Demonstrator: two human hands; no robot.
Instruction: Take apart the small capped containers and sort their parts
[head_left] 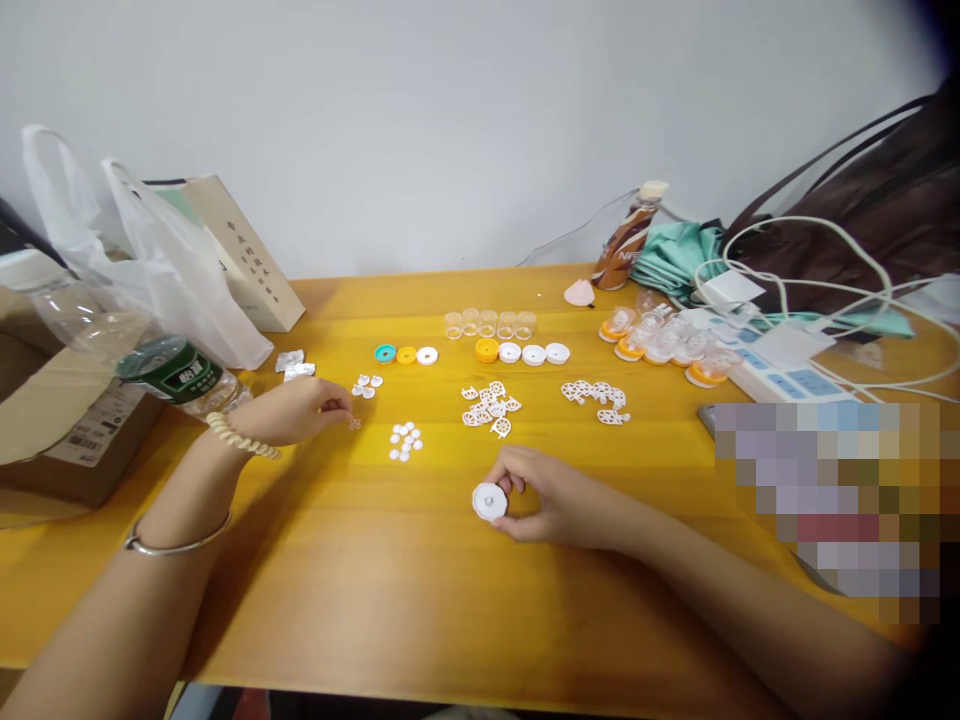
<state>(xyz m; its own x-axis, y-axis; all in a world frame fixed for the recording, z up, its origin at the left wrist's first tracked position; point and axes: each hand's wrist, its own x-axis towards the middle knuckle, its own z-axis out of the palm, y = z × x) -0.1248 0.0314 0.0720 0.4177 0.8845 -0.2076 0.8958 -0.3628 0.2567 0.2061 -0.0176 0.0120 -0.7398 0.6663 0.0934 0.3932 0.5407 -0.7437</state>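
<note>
My right hand [536,495] grips a white round plastic base [490,502] by its edge, its face with a small centre peg turned toward me. On the left, my left hand [315,408] has its fingers pinched together at the tabletop beside a few tiny rings [355,425]; whatever is between the fingertips is too small to see. Close by lie small white pegged pieces [367,386] and several little white discs [406,441]. White spoked wheel pieces [491,407] are heaped in the middle, with white curved pieces [595,394] to their right.
Behind these stand a row of coloured and white caps [406,355] and clear cups [488,323]. Assembled clear-domed pieces [660,343] sit by a power strip [780,375] with cables. A water bottle [169,368], carton [67,430] and plastic bag [180,290] crowd the left.
</note>
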